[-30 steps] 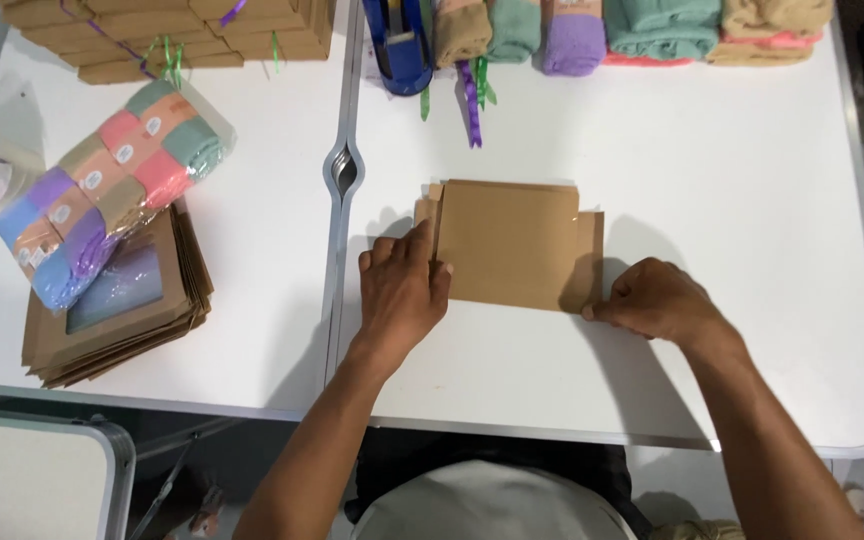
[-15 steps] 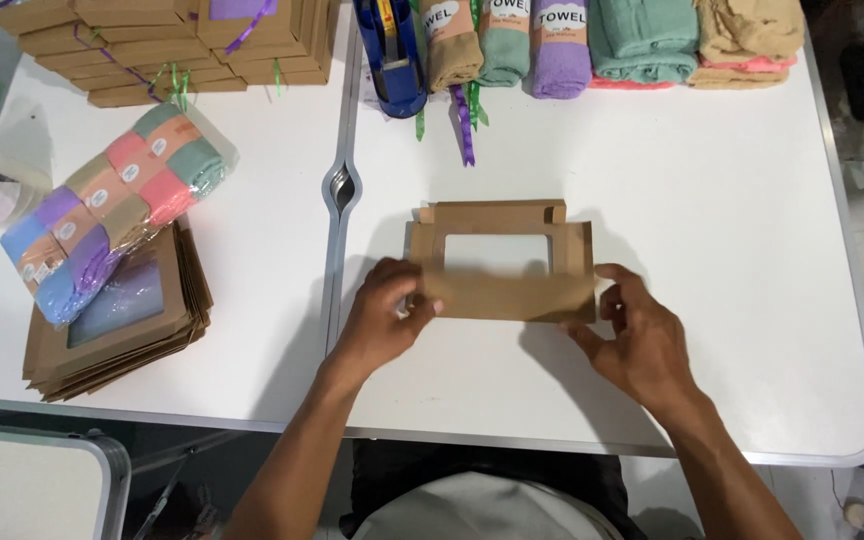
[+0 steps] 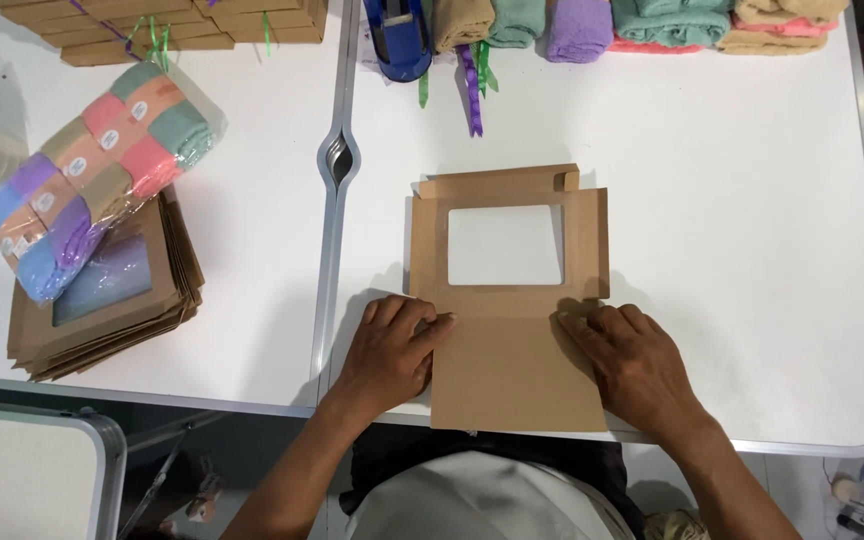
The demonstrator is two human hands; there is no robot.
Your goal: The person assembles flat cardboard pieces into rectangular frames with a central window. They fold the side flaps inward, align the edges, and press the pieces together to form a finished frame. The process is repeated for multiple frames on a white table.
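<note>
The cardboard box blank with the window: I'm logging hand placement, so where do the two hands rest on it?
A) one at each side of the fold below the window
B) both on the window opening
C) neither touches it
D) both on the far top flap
A: the left hand and right hand press either side of the cardboard box blank, below its window.

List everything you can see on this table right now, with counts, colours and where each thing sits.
window box: one, brown cardboard, flat at table centre, under both hands
flat box stack: one pile, brown, left front
wrapped towel pack: one, mixed pastel colours, lying on that pile
rolled towels: several, tan, green, purple, pink, far edge
tape dispenser: one, blue, far edge
ribbons: a few, green and purple, far centre
table: white
left hand: on box's left edge
right hand: on box's right edge
</note>
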